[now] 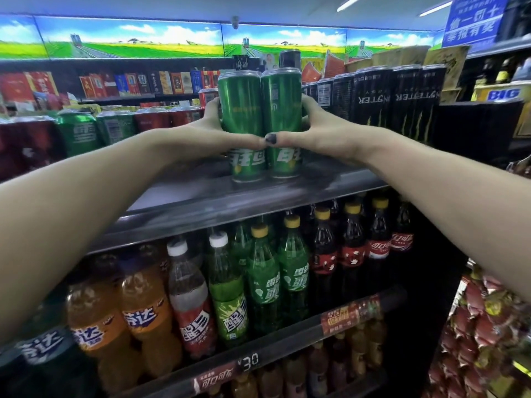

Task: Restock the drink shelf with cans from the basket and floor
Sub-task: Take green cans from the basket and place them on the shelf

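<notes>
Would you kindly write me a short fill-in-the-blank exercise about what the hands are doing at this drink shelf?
1. The left hand and right hand together hold ____ green cans.
2. The cans stand on the ____ shelf, above the bottles.
3. The black cans lie to the ____ of the green cans.
4. The Sprite bottles below have ____ caps.

Missing words: two; top; right; yellow

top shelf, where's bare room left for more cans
Bare shelf lies in front of and left of the two green cans both hands hold, up to the red and green can row. Right is crowded: black cans stand packed.
</notes>
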The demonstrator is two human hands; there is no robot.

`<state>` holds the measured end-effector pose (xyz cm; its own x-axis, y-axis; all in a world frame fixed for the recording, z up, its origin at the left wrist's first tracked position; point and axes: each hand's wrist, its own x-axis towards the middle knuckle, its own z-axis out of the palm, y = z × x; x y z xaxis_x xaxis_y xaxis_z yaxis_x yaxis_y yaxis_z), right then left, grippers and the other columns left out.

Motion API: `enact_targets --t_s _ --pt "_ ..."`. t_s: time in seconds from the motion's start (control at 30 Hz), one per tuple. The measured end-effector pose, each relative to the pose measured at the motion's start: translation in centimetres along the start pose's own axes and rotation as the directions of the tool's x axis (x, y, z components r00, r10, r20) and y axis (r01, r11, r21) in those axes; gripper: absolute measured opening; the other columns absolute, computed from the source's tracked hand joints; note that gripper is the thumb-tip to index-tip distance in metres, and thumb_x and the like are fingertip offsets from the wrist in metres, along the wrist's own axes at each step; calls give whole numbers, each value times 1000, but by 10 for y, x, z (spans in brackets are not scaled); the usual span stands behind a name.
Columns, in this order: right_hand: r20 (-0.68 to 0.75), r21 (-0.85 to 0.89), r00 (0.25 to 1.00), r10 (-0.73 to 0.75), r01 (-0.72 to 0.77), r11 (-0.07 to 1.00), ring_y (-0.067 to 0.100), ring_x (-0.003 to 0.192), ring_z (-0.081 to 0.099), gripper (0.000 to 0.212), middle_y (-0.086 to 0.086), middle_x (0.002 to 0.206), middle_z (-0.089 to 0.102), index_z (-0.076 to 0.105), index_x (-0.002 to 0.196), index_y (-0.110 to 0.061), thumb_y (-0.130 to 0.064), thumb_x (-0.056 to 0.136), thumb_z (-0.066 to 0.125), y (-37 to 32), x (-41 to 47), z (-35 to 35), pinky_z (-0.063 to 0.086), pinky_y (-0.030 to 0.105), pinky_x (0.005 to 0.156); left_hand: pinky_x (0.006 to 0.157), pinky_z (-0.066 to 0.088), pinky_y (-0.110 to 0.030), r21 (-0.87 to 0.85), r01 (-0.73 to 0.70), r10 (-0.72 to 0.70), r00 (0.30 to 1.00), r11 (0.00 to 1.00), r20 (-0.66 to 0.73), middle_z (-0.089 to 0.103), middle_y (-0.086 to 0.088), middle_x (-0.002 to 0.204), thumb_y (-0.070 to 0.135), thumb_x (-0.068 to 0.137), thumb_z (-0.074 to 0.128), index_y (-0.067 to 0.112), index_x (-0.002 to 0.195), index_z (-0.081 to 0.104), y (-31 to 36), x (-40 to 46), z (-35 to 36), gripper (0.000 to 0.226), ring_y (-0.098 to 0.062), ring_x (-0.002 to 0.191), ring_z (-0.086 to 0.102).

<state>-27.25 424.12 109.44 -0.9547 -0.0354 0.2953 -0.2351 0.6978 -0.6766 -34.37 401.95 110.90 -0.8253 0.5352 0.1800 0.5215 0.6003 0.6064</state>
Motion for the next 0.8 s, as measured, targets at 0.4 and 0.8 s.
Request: enact_targets --t_s 0.4,0.8 --pt "-64 -159 994 88 -97 982 28 124 59 106 15 148 53 -1 162 -11 -52 94 68 4 14 -11 45 37 109 111 49 -37 -148 -46 48 999 988 6 57 0 140 30 76 94 27 159 17 1 50 9 113 -16 126 61" --pt "-394 -148 888 238 -317 937 40 123 59 102 29 158 29 3 159 2 -21 93 76 9 46 3 52 37 88 113 48 -42 -114 23 -49 973 993 -227 58 -9 142 39 77 92 9 162 13 12 116 49 120 -27 126 61"
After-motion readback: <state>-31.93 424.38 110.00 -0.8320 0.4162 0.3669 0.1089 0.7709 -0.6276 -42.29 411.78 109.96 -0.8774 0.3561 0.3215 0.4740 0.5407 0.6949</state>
